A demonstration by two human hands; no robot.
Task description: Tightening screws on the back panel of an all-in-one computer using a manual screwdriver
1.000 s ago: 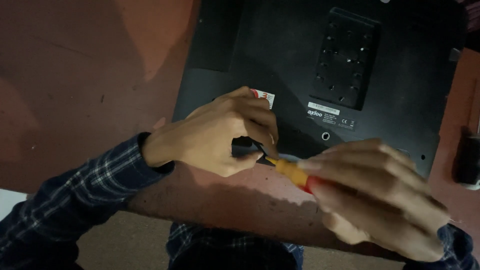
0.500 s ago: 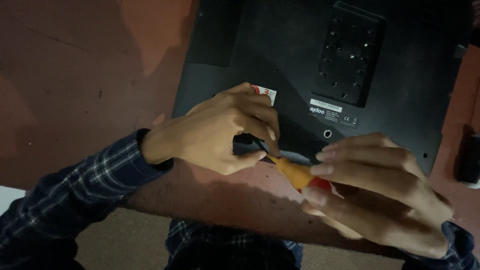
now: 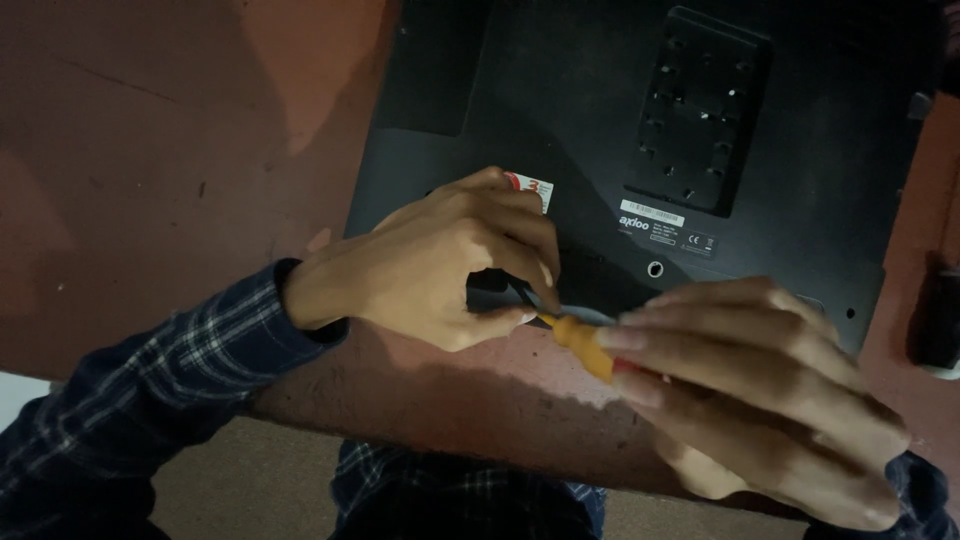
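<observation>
Gripping the orange screwdriver handle, my right hand is closing its fingers fully around it, the shaft pointing toward the near edge of the black monitor back. My left hand is curling its grip at that same edge, fingertips pinching by the screwdriver tip; whether they are holding anything small I cannot tell. I am seeing the monitor lying face down on the reddish-brown worktop, its square mounting plate facing up.
</observation>
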